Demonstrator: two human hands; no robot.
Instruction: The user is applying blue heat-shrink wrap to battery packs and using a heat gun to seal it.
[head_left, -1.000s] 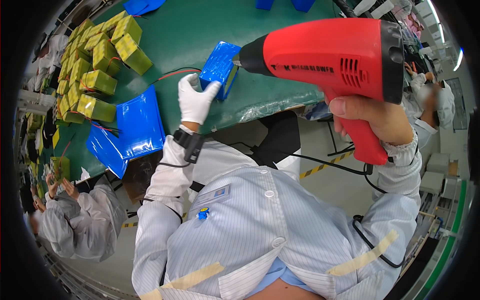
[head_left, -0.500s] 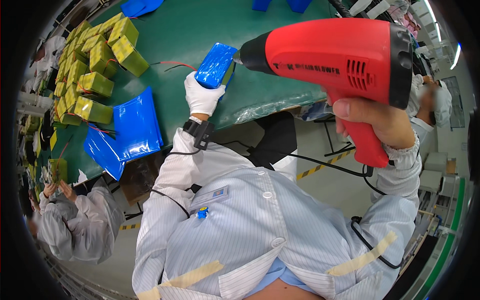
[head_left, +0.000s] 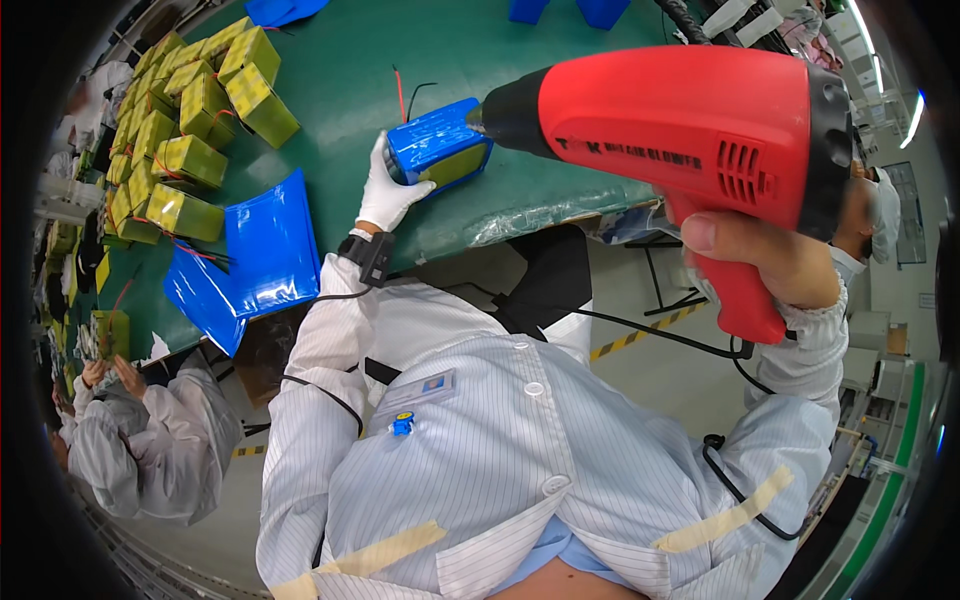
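Observation:
My gloved left hand grips the near left end of a battery pack in a blue shrink sleeve. Greenish-yellow wrapping shows on the pack's side and at its right end. A red and a black wire stick up behind it. Bare, my right hand is wrapped round the handle of a red heat gun with black ends. The gun's nozzle points left, and its tip appears right beside the pack's right end; whether they touch I cannot tell.
Several yellow-green battery packs with wires crowd the left of the green table. Flat blue sleeves lie at its near edge. A black cable runs across my front. At the lower left a co-worker handles another pack.
My left hand has turned the blue-sleeved pack so it lies more crosswise, with its wires now pointing away. The heat gun has shifted slightly right and down.

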